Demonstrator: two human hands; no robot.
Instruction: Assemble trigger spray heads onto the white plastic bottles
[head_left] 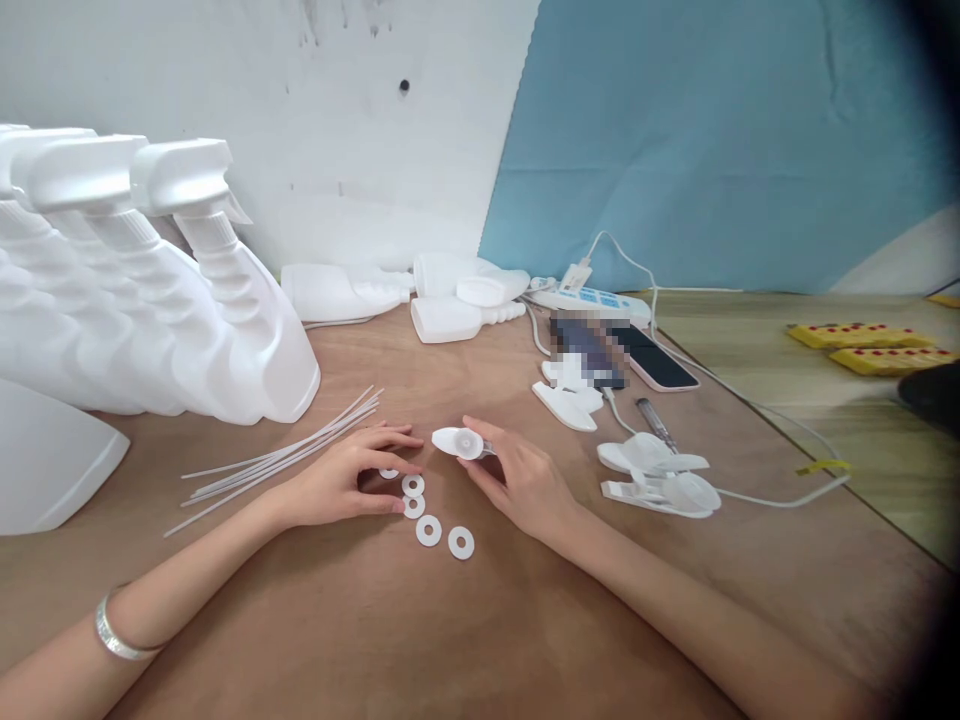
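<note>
My right hand (529, 484) pinches a small white spray trigger head (459, 442) just above the wooden table, its round opening facing up. Over the flat white ring washers (428, 530) hovers my left hand (352, 474), thumb and fingers apart with nothing seen between them. Its thumb tip is at the edge of one washer (414, 505), though I cannot tell if it touches. The hand partly covers another washer. Behind this hand lies a bundle of thin white tubes (289, 452).
White spray bottles (247, 330) stand in a row at left; several empty-looking bottles (450, 318) lie at the back. On the right are more white trigger parts (660, 478), a screwdriver (655, 422), phones (652, 357), a power strip (600, 303) and a cable (780, 500) over the table edge.
</note>
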